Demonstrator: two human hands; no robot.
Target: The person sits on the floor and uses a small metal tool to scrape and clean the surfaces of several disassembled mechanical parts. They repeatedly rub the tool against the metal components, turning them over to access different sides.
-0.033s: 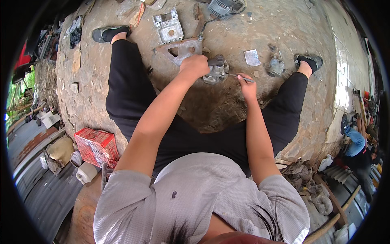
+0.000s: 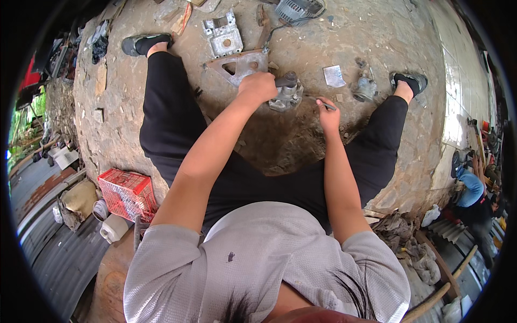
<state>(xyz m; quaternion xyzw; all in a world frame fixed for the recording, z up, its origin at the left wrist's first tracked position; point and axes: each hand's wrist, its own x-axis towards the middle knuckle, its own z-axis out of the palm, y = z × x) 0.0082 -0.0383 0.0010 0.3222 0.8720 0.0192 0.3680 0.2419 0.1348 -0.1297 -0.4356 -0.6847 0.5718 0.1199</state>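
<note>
My left hand (image 2: pixel 258 87) is closed in a fist round the handle of what looks like a hammer. Its dark rounded head (image 2: pixel 290 77) is over a small grey cast-metal part (image 2: pixel 285 100) on the ground. To the right of that part, my right hand (image 2: pixel 327 112) pinches a thin metal rod (image 2: pixel 329 107), shaped like a punch or chisel. The rod's narrow end points left toward the casting; whether it touches is too small to tell. Just beyond my left hand lies a flat triangular metal bracket (image 2: pixel 239 65) with holes.
Beyond the bracket lies a silvery metal housing (image 2: pixel 224 40), with a finned motor-like unit (image 2: pixel 298 11) and its cable farther right. A square silver sheet (image 2: pixel 334 76) and a cylindrical metal part (image 2: pixel 365 89) are near my right foot. A red crate (image 2: pixel 128 192) stands at the left.
My right hand has shifted very slightly and the rod in it slants a little more. My left hand and the hammer look the same.
</note>
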